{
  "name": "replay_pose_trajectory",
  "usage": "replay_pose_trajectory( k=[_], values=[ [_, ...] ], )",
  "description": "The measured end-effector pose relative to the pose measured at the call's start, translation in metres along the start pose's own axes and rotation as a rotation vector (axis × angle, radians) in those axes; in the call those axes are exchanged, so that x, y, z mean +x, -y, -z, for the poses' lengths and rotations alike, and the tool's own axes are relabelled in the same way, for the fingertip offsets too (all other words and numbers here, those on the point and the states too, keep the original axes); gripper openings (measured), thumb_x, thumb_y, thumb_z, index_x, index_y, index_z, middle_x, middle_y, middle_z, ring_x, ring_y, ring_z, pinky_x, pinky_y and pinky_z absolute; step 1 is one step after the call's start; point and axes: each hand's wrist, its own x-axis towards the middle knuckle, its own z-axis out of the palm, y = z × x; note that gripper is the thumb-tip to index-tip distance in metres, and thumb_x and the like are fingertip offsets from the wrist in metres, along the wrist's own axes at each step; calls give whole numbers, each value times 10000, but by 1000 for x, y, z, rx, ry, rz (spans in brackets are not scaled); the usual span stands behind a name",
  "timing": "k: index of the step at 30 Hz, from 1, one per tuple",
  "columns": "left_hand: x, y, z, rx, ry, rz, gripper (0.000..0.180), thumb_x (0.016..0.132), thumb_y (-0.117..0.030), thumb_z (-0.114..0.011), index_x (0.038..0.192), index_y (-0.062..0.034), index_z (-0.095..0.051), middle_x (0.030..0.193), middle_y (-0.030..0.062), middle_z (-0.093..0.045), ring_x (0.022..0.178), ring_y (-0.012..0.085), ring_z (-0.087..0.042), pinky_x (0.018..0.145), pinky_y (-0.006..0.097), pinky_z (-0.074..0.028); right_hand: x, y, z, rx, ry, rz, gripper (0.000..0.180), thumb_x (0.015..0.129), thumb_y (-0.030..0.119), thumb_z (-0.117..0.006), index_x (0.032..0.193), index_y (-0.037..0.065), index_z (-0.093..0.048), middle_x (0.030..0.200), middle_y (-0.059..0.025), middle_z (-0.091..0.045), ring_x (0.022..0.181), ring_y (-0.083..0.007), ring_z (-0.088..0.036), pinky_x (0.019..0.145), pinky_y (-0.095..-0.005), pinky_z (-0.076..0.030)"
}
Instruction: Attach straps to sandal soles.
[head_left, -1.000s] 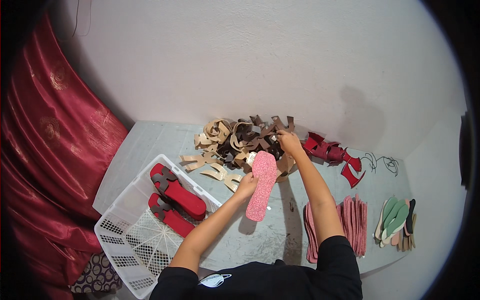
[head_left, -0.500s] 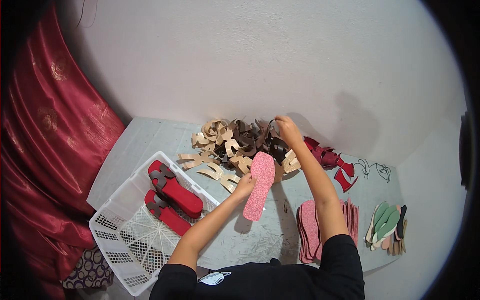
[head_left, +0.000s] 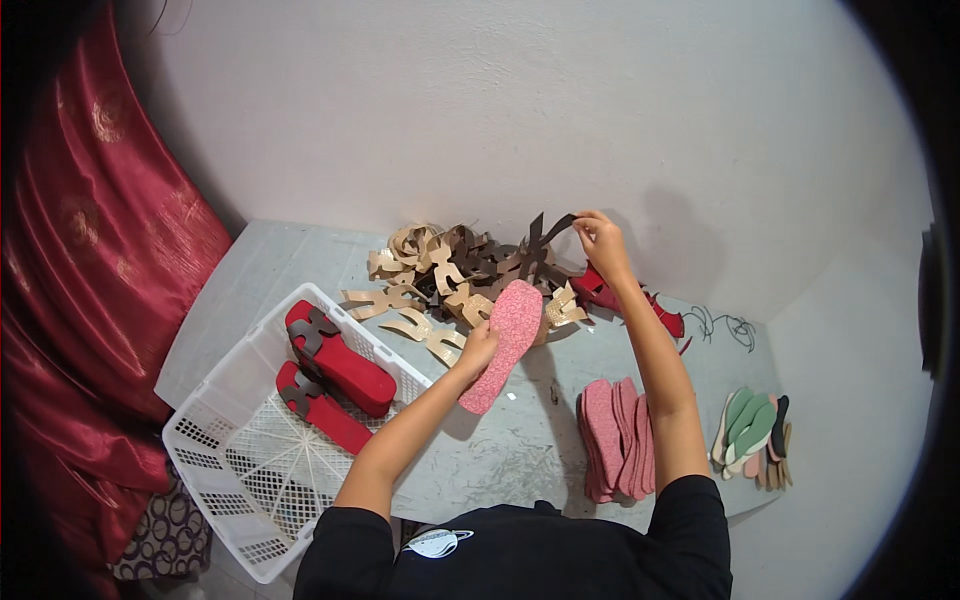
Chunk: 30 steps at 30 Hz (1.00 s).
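Observation:
My left hand (head_left: 480, 350) grips a pink speckled insole (head_left: 511, 335) by its left edge, holding it tilted above the table. Farther off, my right hand (head_left: 603, 243) pinches one end of a dark brown shoe upper (head_left: 540, 246) with cut-out strap ends. That upper is lifted up from a heap of dark brown uppers (head_left: 470, 258). Beige uppers (head_left: 412, 246) lie mixed in and along the heap's left and front, several of them flat on the table. Part of the heap is hidden behind the insole.
A white plastic basket (head_left: 190, 450) at the left holds red slippers (head_left: 350, 372) with dark straps. Stacked pink insoles (head_left: 612, 440) lie near my right arm. Green insoles (head_left: 752, 425), red uppers (head_left: 597, 290) and black cord (head_left: 738, 333) are on the right. A wall (head_left: 560, 120) rises behind the table.
My right hand has risen slightly and moved right, drawing a dark brown upper up out of the heap. The insole in my left hand has tilted more and shifted a little left.

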Motion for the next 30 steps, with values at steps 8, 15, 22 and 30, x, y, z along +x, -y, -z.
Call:
replay_pose_trajectory(
  k=[8, 15, 22, 30],
  values=[
    [-10, 6, -6, -160, 16, 181, 306, 944, -141, -354, 1166, 28, -480, 1039, 127, -600, 878, 201, -614, 770, 317, -499, -22, 41, 10, 74, 23, -50, 134, 779, 33, -622, 898, -2, -674, 971, -115, -644, 757, -191, -632, 686, -278, -495],
    [-68, 9, -38, -615, 75, 234, 259, 944, -115, -368, 1148, 2, -477, 1015, 102, -600, 854, 180, -615, 744, 315, -516, -87, 66, 15, 573, -177, -271, 201, 798, 62, -631, 984, -5, -666, 1056, -98, -609, 903, -120, -581, 745, -217, -453],
    [-131, 74, -47, -779, 58, 282, 277, 950, -103, -373, 1200, -7, -444, 1097, 115, -578, 969, 195, -596, 838, 337, -496, -297, 43, -27, 1266, -91, -1103, 283, 855, 105, -599, 1084, -56, -562, 1045, -94, -615, 950, -148, -592, 831, -228, -477],
    [-180, 116, -51, -904, -29, 406, 270, 936, -64, -362, 1175, 18, -456, 1112, 138, -573, 1008, 206, -582, 867, 344, -485, -393, 39, -31, 1002, 24, -1260, 283, 846, 88, -608, 1087, -57, -574, 955, -77, -635, 809, -103, -599, 731, -188, -472]
  ],
)
